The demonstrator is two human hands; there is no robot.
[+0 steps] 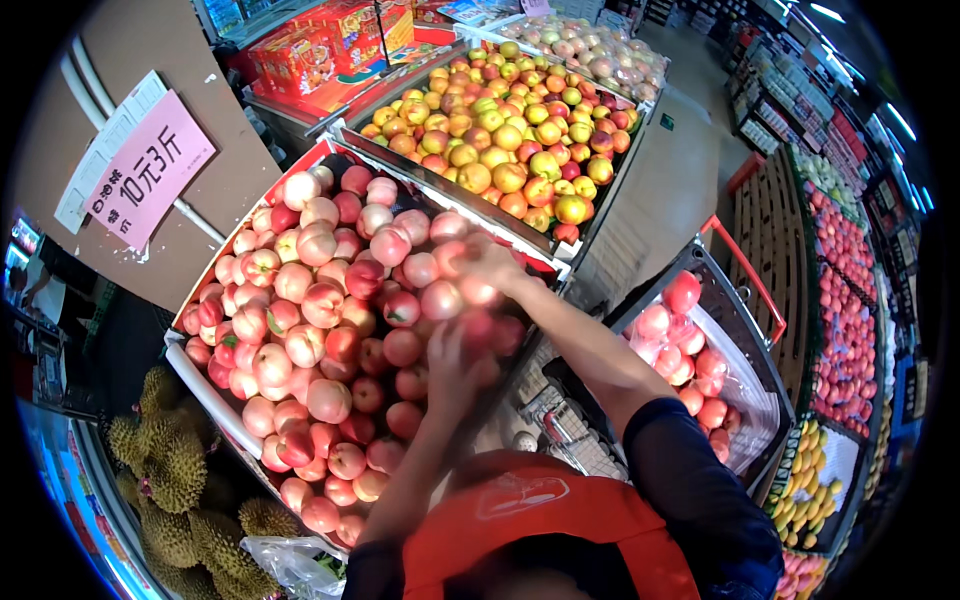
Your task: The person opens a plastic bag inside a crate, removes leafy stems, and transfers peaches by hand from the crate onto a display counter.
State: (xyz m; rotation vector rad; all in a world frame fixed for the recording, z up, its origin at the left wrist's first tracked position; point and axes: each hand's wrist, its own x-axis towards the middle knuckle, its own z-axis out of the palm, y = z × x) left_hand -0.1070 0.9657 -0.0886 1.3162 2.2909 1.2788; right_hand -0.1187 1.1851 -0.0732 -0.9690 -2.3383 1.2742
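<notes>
Pink and red nectarines (322, 304) fill a bin with a white rim (214, 397) before me. My left hand (454, 367) rests among the fruit near the bin's near right side, its fingers spread over or against nectarines; whether it grips one cannot be told. Farther up, at the bin's right part, my right hand (487, 264) is blurred and reaches onto pale pink nectarines, and its hold is unclear. Blurred darker red fruit (491, 334) lies between the hands. A pink price sign (154, 169) stands at the bin's left.
Yellow-red nectarines (510, 135) fill the bin beyond. At right, a dark crate (780, 397) with a red handle holds bagged pink fruit (690, 352). Durians (169, 465) and a clear plastic bag (296, 562) are at lower left. A wire shopping cart (577, 431) stands below my right arm.
</notes>
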